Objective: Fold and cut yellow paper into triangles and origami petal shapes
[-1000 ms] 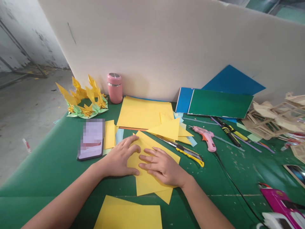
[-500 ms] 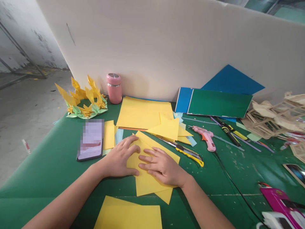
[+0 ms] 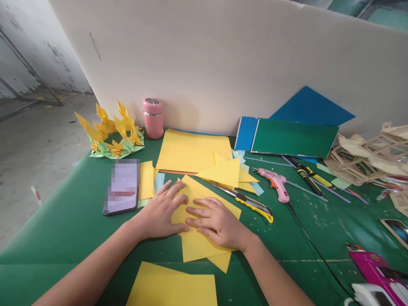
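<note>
Overlapping yellow paper sheets (image 3: 196,250) lie at an angle on the green table in front of me. My left hand (image 3: 162,212) rests at their left edge, fingers spread and bent, thumb reaching onto the paper. Palm down, my right hand (image 3: 219,223) lies flat on the sheets with its fingers apart. Just beyond them is a yellow utility knife (image 3: 253,206), its blade end close to the paper. Yellow paper triangles (image 3: 223,172) are heaped behind the sheets. Nearer to me lies another pair of yellow sheets (image 3: 175,291).
A phone (image 3: 123,187), a paper crown (image 3: 116,136) and a pink flask (image 3: 153,119) stand or lie at left. Rightward are a pink glue gun (image 3: 276,182) with a trailing cord, leaning boards (image 3: 295,138) and a wooden model (image 3: 360,159). A pale panel (image 3: 204,63) closes off the back.
My left hand has shifted very slightly, its fingers lifting and spreading a little more. My right hand and the sheets are almost unchanged.
</note>
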{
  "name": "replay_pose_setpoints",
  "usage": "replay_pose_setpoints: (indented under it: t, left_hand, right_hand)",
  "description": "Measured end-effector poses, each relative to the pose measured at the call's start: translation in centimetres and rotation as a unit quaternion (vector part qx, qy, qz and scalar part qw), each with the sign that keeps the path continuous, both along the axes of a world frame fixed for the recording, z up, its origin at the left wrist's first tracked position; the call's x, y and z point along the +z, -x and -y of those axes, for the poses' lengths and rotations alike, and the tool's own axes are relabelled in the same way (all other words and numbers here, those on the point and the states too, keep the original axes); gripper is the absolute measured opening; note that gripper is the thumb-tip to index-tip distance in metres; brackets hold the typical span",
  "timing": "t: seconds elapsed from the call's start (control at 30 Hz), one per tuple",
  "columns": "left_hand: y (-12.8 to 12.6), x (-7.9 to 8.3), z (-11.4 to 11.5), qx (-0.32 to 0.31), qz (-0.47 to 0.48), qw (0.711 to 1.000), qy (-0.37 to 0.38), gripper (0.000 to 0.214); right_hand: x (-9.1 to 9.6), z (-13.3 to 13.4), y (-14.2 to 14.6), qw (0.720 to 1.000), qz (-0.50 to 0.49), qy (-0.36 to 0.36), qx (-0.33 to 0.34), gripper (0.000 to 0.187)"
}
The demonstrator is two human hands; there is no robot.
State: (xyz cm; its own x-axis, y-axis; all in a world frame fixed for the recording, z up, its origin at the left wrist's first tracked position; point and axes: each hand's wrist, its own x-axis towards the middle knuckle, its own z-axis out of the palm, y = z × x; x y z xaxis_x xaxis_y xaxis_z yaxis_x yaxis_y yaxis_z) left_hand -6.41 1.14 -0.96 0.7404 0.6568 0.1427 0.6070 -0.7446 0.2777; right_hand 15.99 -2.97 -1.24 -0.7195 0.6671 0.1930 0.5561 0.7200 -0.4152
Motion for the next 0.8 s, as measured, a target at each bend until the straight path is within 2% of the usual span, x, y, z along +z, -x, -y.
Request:
replay_pose_setpoints:
  t: [0.2, 0.4, 0.6, 0.8]
  left_hand:
    - [-0.54, -0.35, 0.37, 0.022, 0.011, 1.0, -0.017, 0.04]
    - [-0.5, -0.41, 0.39, 0.025, 0.002, 1.0, 0.0, 0.04]
    - [-0.45, -0.62, 0.42, 0.023, 0.012, 1.0, -0.002, 0.054]
    - [-0.48, -0.72, 0.38, 0.025, 0.025, 0.999, -0.006, 0.056]
  right_hand:
    - [-0.07, 0.01, 0.0, 1.0, -0.01, 0.006, -0.001, 0.03]
    - [-0.11, 0.01, 0.02, 1.0, -0.02, 0.006, -0.005, 0.029]
    - [-0.09, -0.01, 0.05, 1.0, -0.011, 0.005, -0.005, 0.029]
    - [-0.13, -0.01, 0.0, 1.0, 0.005, 0.0, 0.001, 0.029]
